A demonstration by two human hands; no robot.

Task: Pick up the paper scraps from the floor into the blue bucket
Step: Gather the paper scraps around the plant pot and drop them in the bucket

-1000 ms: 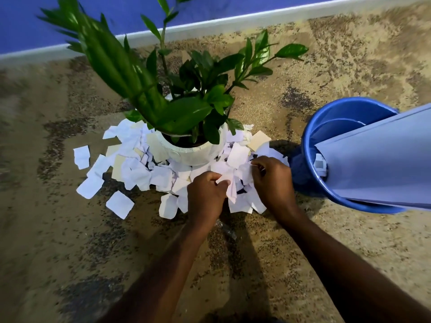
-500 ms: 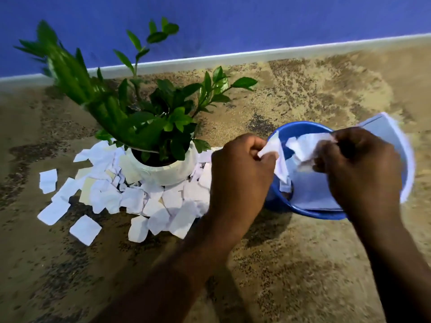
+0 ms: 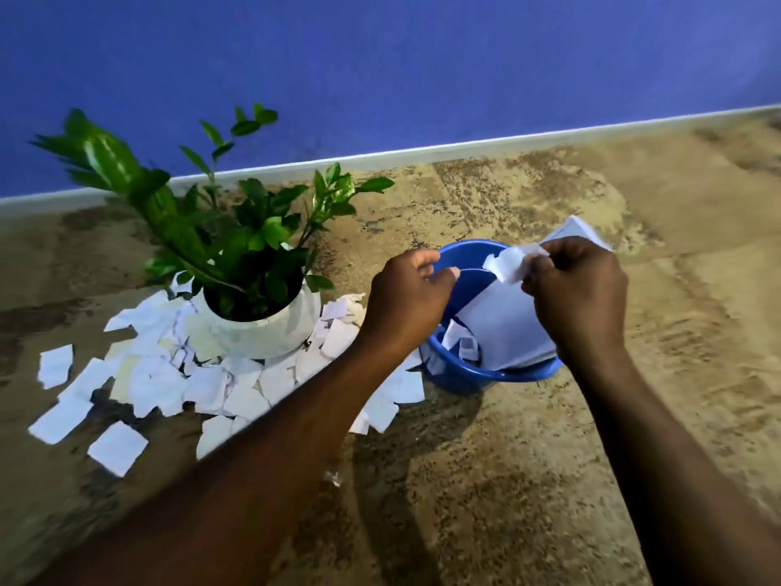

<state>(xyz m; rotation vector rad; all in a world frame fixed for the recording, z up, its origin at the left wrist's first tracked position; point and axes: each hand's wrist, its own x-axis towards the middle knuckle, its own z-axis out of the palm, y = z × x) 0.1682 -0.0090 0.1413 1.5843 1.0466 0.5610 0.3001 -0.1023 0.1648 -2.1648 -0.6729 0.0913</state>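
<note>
**Pinched scraps hang over the bucket mouth**

My right grip (image 3: 579, 298) pinches a small bunch of white paper scraps (image 3: 509, 264) between thumb and fingertips. The bunch sticks out toward 10 o'clock from the knuckles. It hangs above the open mouth of the blue bucket (image 3: 458, 380), inside the rim line. I judge the release needs only a loosening of the fingers, straight down, with no sideways travel.

A large white sheet (image 3: 507, 327) leans in the bucket toward 1 o'clock and fills much of its right half. Dropped pieces may slide off it into the left half, where a few already lie.

My left grip (image 3: 408, 298) hovers at the bucket's 9 o'clock rim with its fingers curled. The palm is turned away from me, so I cannot tell whether it holds any paper.

The floor scraps (image 3: 169, 374) lie in a ring around the white pot (image 3: 270, 332) of a leafy plant, at 9 o'clock from the bucket. The nearest ones lie just beside its base. The left grip is the nearer of the 2, so I would send it there. Most of the job looks undone.
</note>
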